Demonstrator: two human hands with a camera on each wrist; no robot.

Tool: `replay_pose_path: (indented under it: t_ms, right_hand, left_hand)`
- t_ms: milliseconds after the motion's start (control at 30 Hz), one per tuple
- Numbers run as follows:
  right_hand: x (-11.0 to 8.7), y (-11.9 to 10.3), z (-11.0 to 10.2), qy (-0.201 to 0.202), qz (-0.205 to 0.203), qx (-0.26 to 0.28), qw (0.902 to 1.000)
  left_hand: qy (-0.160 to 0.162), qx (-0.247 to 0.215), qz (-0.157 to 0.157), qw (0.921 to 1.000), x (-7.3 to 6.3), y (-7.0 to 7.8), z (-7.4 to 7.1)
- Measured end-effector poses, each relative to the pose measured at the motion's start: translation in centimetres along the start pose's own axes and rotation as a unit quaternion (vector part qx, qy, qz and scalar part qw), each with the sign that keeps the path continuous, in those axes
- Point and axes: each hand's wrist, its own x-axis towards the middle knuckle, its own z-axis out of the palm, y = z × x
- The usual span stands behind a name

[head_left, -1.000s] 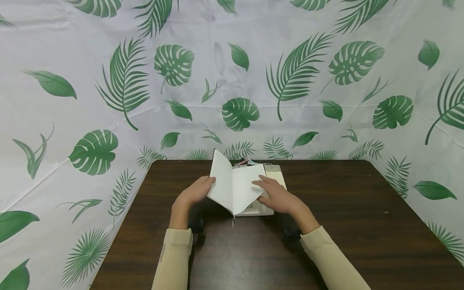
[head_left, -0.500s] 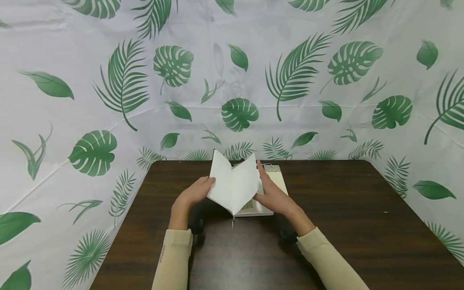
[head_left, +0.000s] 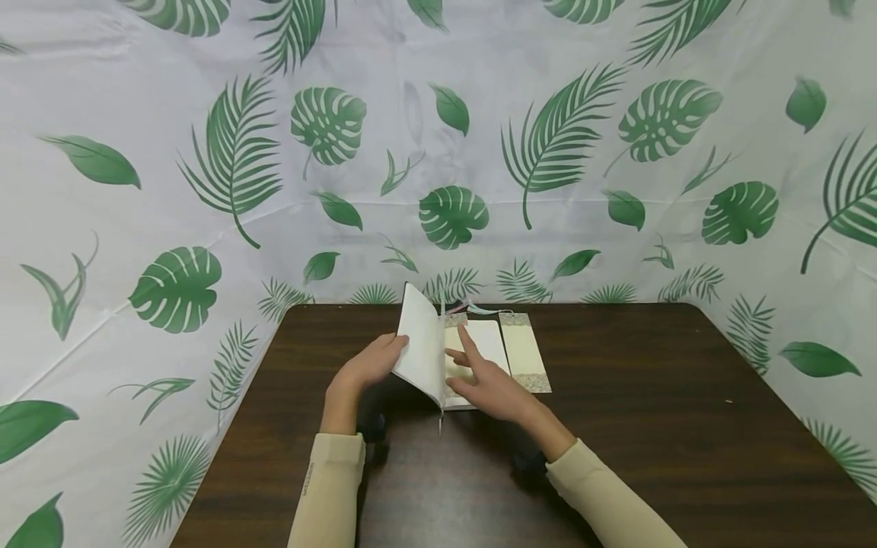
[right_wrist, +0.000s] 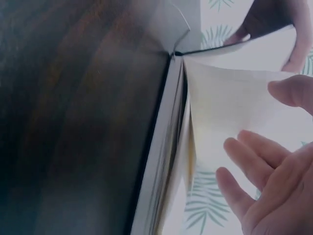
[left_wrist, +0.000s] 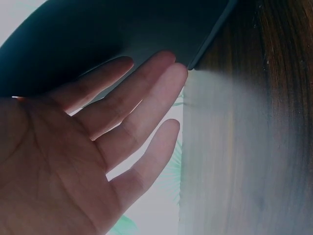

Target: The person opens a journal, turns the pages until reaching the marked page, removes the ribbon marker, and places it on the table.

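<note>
A notebook (head_left: pixel 488 340) with a dark cover lies open on the table. My left hand (head_left: pixel 373 360) holds its raised left side, thumb on the white page and fingers behind the cover (left_wrist: pixel 146 29). My right hand (head_left: pixel 489 387) is over the right half, fingers spread and fairly straight, beside a thin standing page (right_wrist: pixel 220 103) near the middle. A cream bookmark (head_left: pixel 454 337) with a patterned end lies on the right-hand pages, partly behind my fingers. Another cream bookmark (head_left: pixel 525 354) lies along the notebook's right side.
Pink and light blue tassels (head_left: pixel 473 307) lie by the notebook's top, near the far edge of the dark wooden table (head_left: pixel 651 426). A ribbon end (head_left: pixel 441 425) hangs from the spine. Behind the table hangs a white leaf-print cloth (head_left: pixel 384 251).
My right hand has swung leftward, turning the right page over toward the left side and uncovering the bookmark and page beneath. My left hand stays at the cover.
</note>
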Motion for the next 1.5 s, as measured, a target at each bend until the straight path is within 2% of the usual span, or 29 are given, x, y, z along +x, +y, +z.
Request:
replay_pose_path:
  t_ms: [133, 300, 567, 800, 1200, 1367, 1500]
  right_hand:
    - [-0.1, -0.1, 0.8, -0.026, -0.007, -0.018, 0.9995]
    - [0.1, -0.1, 1.6, -0.051, -0.028, -0.048, 0.9972]
    - [0.0, 0.0, 2.3, -0.065, -0.026, -0.057, 0.9959]
    - [-0.2, -0.3, 2.5, -0.068, -0.037, -0.104, 0.9916]
    - [0.1, 0.1, 2.0, -0.055, -0.054, -0.12, 0.9898]
    - [0.4, 0.7, 1.9, -0.041, -0.073, -0.166, 0.9826]
    - [0.3, 0.8, 1.8, -0.039, -0.059, -0.197, 0.9779]
  left_hand:
    - [-0.007, -0.007, 0.007, 0.9999, 0.0, -0.2, 0.0]
    - [-0.014, -0.018, 0.036, 0.9991, 0.0, -0.2, -0.2]
    - [-0.01, -0.006, 0.047, 0.9988, 0.2, -0.3, -0.2]
    - [-0.001, -0.006, 0.03, 0.9995, 0.1, -0.2, 0.0]
    - [0.001, -0.005, 0.018, 0.9998, 0.1, -0.5, -0.2]
    - [0.004, -0.003, 0.012, 0.9999, 0.0, -0.3, -0.2]
    - [0.003, -0.002, 0.014, 0.9999, 0.1, -0.3, -0.2]
